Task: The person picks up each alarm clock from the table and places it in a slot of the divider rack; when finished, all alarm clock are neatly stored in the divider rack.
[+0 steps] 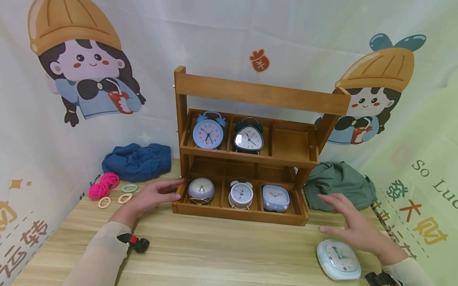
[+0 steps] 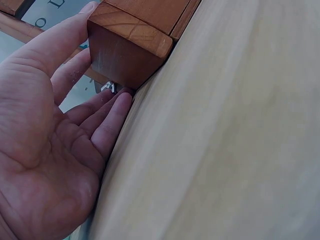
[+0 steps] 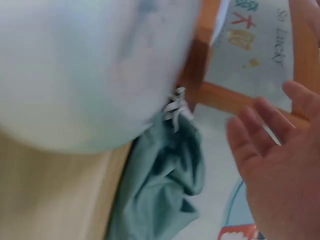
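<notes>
My left hand [image 1: 152, 195] touches the left end of the brown two-tier wooden shelf [image 1: 243, 216], near the lower tier. In the left wrist view, its fingers [image 2: 111, 122] lie loosely along that end. To the right, my right hand [image 1: 352, 224] hovers with spread fingers and holds nothing. Close to it is a white and pale-blue alarm clock [image 1: 338, 260], lying face up on the table. The upper tier bears a blue twin-bell clock [image 1: 208, 134] and a dark rounded-triangular clock [image 1: 249, 138]. Below stand a round lavender clock [image 1: 201, 190], a white twin-bell clock [image 1: 241, 194] and a blue square clock [image 1: 275, 198].
A blue cloth [image 1: 137, 162] lies left of the shelf, with pink yarn [image 1: 103, 185] and several rings [image 1: 125, 198] in front of it. Green cloth [image 1: 340, 186] is bunched at the right. A printed curtain [image 1: 222, 31] hangs behind the wooden table [image 1: 222, 250].
</notes>
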`<state>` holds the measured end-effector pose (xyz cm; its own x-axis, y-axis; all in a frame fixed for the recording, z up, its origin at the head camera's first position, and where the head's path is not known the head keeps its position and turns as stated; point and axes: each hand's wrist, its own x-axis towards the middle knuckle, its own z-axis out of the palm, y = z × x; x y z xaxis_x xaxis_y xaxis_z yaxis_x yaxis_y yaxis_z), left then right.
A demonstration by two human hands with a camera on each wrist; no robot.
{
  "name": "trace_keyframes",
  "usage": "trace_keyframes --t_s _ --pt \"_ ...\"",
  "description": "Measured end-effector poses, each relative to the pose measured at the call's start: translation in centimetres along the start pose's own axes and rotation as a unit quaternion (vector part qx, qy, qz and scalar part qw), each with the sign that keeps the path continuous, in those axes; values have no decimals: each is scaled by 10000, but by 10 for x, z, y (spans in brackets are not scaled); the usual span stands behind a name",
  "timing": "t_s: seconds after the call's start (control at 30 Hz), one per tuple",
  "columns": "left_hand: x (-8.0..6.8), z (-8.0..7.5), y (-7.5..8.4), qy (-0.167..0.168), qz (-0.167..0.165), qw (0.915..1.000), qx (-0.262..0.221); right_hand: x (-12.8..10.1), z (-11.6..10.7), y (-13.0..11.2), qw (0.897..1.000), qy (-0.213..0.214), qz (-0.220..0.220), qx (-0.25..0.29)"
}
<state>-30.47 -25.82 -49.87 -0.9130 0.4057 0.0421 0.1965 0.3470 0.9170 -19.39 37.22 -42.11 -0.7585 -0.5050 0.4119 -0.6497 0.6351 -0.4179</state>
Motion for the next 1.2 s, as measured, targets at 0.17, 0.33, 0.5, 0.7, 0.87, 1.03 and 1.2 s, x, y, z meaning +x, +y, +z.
trace_keyframes --t_s 0.17,0.33,0.5,0.7,0.87,1.03,1.2 --pt "0 0 -1 -2 -10 10000 -11 -19 4 14 9975 -613 56 360" --pt "-1 0 1 2 13 10000 -14 -35 3 23 9856 -1370 435 885" --pt "-1 1 2 3 10 10000 -25 -49 -1 29 9726 -1961 719 1020" --pt "-1 1 2 5 21 10000 -13 -61 -5 29 9778 -1993 329 551" --pt "0 0 1 -2 25 10000 -28 -65 -2 27 9792 -1953 45 541" --pt "0 0 0 -21 27 10000 -46 -65 0 27 9774 -2011 159 627" --pt "0 0 0 -22 24 10000 -27 -65 2 26 9773 -2024 254 579"
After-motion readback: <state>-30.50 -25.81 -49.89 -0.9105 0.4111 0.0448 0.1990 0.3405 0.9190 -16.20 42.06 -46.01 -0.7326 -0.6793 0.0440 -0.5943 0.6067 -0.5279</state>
